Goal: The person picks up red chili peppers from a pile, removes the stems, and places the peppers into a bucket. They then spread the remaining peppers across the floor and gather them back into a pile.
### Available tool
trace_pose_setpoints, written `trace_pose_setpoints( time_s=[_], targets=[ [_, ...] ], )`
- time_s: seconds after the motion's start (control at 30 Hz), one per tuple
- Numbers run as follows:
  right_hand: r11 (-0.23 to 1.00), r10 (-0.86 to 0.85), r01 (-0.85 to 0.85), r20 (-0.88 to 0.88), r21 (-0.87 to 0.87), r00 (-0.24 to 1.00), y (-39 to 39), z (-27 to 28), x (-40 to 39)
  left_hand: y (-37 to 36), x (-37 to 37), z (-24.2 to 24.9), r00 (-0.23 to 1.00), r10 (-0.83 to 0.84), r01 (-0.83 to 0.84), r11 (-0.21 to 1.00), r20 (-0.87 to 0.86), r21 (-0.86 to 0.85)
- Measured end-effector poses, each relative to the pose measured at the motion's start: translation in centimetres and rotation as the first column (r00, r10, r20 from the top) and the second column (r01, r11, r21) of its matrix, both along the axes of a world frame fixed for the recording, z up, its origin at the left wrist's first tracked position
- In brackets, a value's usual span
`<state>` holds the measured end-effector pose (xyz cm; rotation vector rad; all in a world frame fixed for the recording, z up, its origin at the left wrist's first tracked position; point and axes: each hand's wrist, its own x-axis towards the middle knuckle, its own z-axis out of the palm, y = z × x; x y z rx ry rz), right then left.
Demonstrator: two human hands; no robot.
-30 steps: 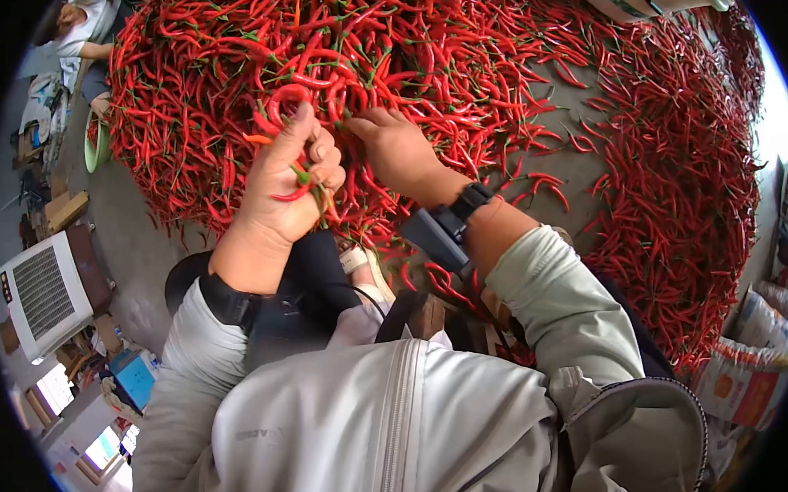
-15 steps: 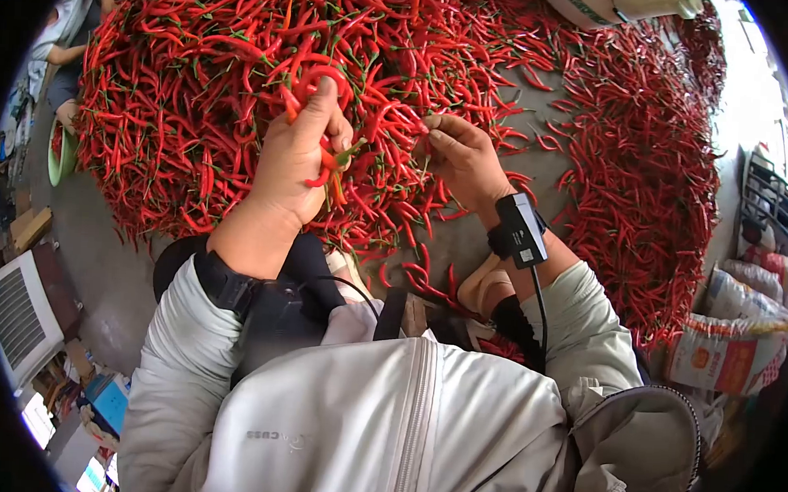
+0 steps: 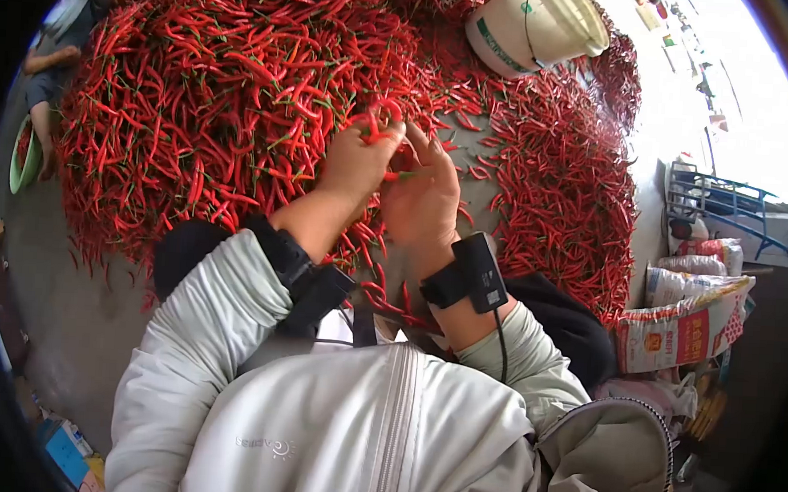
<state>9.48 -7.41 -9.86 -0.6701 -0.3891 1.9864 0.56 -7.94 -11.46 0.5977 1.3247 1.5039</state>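
Observation:
My left hand (image 3: 363,160) is closed around a few red chili peppers (image 3: 385,119) that stick out past the thumb, above the near edge of a big heap of red chilies (image 3: 197,102). A green stem end shows between the two hands. My right hand (image 3: 423,194) is close beside the left, palm turned toward it and fingers raised near the left thumb. Whether its fingers pinch anything is hidden. Black straps circle both wrists, the right one with a small black box.
A second chili pile (image 3: 566,193) lies to the right, with a white bucket (image 3: 534,31) at its far side. Printed sacks (image 3: 683,337) and a blue metal rack (image 3: 726,205) stand at the right. Another person's arm (image 3: 52,59) and a green basin (image 3: 26,160) are at the far left.
The view has swung to the right, showing more of the bucket and sacks. My hands have come together; the right hand was apart, its fingertips pinched at a chili.

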Motion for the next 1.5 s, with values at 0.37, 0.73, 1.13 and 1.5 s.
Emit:
trace_pose_setpoints(
  time_s=[0.37,0.73,1.13,1.5],
  targets=[
    [0.994,0.02,-0.005,-0.144,0.105,0.989,2.7,-0.4,-0.7,1.8,1.2,1.8,0.793,0.044,-0.002,0.998,-0.608,0.07],
    [0.994,-0.041,0.071,-0.328,0.078,0.944,6.4,-1.3,2.8,2.8,4.5,2.9,0.857,0.052,0.142,0.933,-0.513,0.331],
    [0.98,-0.123,0.156,-0.236,0.125,0.964,6.1,0.3,2.4,4.1,4.4,2.6,0.868,0.165,0.04,0.917,-0.469,0.397],
    [0.998,0.012,0.003,-0.232,0.063,0.973,3.3,-0.1,2.6,5.3,2.7,2.9,0.989,-0.079,0.057,0.984,0.127,0.166]
  ],
)
